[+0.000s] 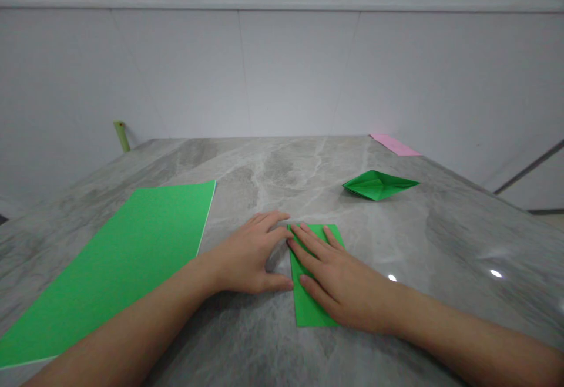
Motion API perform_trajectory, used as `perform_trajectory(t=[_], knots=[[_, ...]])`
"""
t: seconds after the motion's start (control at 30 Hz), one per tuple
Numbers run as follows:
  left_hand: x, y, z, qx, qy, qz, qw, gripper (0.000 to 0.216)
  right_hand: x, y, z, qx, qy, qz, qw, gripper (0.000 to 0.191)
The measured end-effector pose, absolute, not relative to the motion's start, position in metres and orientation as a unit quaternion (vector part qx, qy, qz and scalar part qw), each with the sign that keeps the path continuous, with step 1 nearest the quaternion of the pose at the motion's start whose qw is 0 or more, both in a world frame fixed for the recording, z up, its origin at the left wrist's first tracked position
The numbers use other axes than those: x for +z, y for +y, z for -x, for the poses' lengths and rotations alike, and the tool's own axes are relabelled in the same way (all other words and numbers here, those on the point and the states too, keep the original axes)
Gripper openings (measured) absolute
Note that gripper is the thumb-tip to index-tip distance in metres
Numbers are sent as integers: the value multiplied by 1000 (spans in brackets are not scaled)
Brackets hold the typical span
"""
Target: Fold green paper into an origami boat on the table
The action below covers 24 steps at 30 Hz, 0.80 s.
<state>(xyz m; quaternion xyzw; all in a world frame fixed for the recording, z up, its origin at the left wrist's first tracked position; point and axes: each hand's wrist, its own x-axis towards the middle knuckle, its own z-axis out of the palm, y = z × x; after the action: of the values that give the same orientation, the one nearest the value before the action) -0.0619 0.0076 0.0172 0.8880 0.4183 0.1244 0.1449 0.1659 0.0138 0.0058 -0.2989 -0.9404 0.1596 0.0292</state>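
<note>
A small green rectangle of paper (314, 313) lies flat on the grey marbled table in front of me. Across its upper part my right hand (324, 266) rests with the fingers spread, covering much of the paper. My left hand (255, 252) is at the paper's left edge, fingers apart. One of its fingertips touches the upper left corner, close to the right fingertips, and its thumb points at the left edge lower down. Beyond the right hand sits a folded green paper boat shape (376, 186), pointed at both ends.
Large green paper sheets (145, 240) lie to the left, partly under my left forearm. A pink sheet of paper (395, 144) is at the far right table edge. Something light green and narrow (121, 135) stands past the far left edge. A white wall is behind the table (264, 164).
</note>
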Motion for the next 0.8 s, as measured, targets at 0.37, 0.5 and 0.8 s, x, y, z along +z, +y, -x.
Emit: perform_trajectory(t=[0.37, 0.5, 0.8], knots=[[11, 22, 63, 303, 633, -712, -22, 41, 9, 13, -164, 156, -938, 311, -1, 58], [10, 22, 62, 287, 588, -756, -7, 28, 10, 13, -164, 159, -936, 313, -1, 58], [8, 9, 56, 69, 691, -706, -139, 36, 9, 14, -164, 157, -936, 316, -9, 58]])
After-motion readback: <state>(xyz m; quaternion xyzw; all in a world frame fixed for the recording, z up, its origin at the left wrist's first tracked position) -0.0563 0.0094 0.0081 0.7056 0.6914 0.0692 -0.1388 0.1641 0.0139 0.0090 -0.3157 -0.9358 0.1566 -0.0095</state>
